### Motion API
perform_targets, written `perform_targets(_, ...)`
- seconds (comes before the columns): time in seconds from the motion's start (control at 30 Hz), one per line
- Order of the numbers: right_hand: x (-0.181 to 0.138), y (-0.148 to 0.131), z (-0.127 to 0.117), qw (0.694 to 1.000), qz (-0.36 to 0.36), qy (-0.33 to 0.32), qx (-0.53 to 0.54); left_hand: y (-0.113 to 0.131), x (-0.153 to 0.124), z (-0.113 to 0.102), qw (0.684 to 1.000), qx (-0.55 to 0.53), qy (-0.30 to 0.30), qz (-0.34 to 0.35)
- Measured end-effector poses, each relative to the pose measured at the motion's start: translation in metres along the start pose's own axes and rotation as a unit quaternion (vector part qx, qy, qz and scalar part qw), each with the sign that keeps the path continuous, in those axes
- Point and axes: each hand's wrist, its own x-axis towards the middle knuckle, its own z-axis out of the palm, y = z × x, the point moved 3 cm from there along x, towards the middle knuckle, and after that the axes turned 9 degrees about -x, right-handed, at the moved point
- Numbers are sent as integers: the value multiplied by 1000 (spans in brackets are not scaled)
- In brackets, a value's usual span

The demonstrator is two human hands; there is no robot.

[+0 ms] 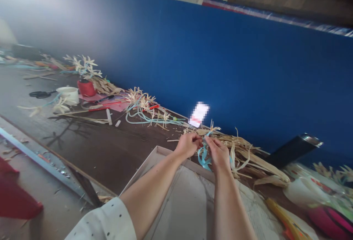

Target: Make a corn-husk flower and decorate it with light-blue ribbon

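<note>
My left hand (pixel 188 145) is closed in a pinch close to a light blue ribbon (pixel 203 158); what its fingertips hold is too small to make out. My right hand (pixel 219 152), facing it, pinches the blue-wrapped stem of a pale dried-husk flower (pixel 213 128), whose petals stick up above the fingertips. The ribbon hangs in loops between and below both hands. Both forearms reach over a shallow grey cardboard box (pixel 190 196). Behind and right of my right hand lies a heap of dry husks (pixel 245 150).
Finished husk flowers with blue stems (pixel 142 102), a red thread spool (pixel 86 87), a white cup (pixel 68 95) and black scissors (pixel 41 94) lie leftward. A blurred-out bright rectangle (pixel 199 115) leans at the blue partition (pixel 248 67). Rightward are a black flask (pixel 295 150) and a yellow-handled tool (pixel 285 218).
</note>
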Motion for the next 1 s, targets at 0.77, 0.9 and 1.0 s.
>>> perform_targets(0.77, -11, -23, -6, 996, 27, 34, -72, 7, -2, 0, 996, -20, -76, -33)
perform_targets(0.9, -3, -13, -13, 995, 6, 57, -76, -3, 3, 1, 993, -77, -53, -71)
perform_targets(1.0, 4, 0, -18, 995, 9, 74, -68, -10, 9, -4, 992, -100, 14, -79)
